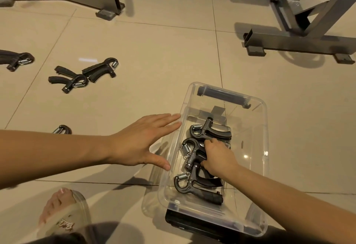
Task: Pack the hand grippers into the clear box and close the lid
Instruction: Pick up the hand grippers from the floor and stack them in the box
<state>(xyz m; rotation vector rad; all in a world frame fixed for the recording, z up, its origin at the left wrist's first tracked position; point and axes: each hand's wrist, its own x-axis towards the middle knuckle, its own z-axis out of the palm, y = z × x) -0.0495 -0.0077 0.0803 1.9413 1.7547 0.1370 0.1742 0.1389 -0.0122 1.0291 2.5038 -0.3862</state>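
Note:
The clear box (259, 147) stands open on the tiled floor at lower right, with dark latch handles at its far and near ends. Three black hand grippers lie inside it: one at the far end (209, 131), one in the middle (190, 152), one at the near end (194, 185). My right hand (218, 157) is inside the box, fingers closed on the handles of the middle hand gripper. My left hand (143, 139) hovers flat with fingers spread, just left of the box wall, holding nothing. No lid is visible.
More hand grippers lie on the floor to the left: a pair (84, 74), one at the far left edge (16, 60), one partly hidden behind my left forearm (62, 129). Grey metal equipment frames (296, 43) stand behind. A sandalled foot (61, 213) is at lower left.

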